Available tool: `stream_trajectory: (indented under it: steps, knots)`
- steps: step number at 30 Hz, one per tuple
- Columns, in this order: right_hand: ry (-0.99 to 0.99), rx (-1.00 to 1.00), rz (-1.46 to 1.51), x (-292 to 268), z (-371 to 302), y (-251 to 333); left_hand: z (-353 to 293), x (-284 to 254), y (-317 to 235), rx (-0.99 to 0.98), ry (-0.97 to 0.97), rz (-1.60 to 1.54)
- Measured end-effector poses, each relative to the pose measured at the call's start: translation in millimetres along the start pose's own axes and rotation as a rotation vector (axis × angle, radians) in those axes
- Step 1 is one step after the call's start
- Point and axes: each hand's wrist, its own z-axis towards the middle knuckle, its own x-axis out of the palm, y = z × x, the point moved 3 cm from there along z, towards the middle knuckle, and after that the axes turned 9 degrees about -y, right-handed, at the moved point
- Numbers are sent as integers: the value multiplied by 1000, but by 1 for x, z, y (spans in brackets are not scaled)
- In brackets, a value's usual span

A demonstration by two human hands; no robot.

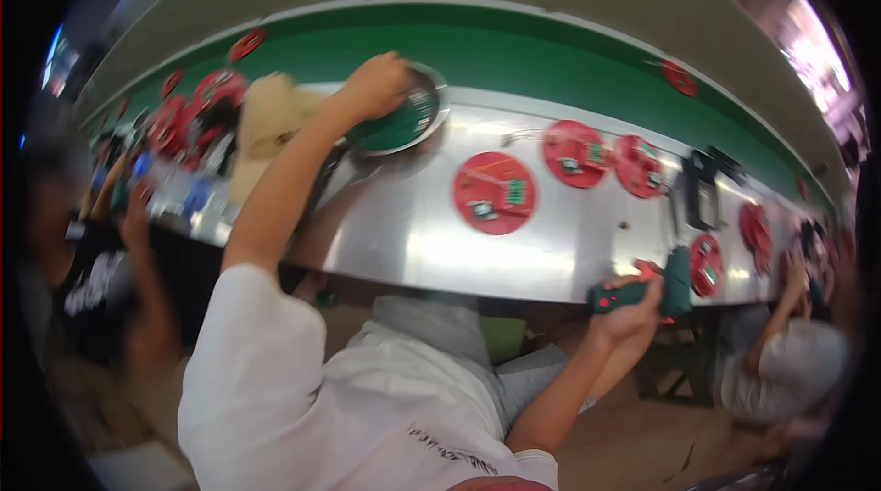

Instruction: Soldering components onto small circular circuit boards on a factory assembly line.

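Holding left hand (378,85) at 1 bowl (440,117) (green inside).

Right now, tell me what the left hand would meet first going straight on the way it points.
Probably the round metal bowl: the left hand overlaps its upper-left edge, though blur and unclear depth hide whether they touch.

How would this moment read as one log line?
left hand: at metal bowl | right hand: holding green tool | table: red discs
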Motion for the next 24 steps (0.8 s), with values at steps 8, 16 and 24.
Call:
stream_trajectory:
  steps: [8, 16, 24]
  knots:
    - [47, 29, 162, 30, -24, -5, -37, -22, 29, -120, -170, -226]
    - [92, 14, 141, 23, -19, 3, -29, -94, -43, -135, -631, -493]
    - [118, -11, 153, 18, -16, 2, -49, -90, -147, -66, -428, -613]
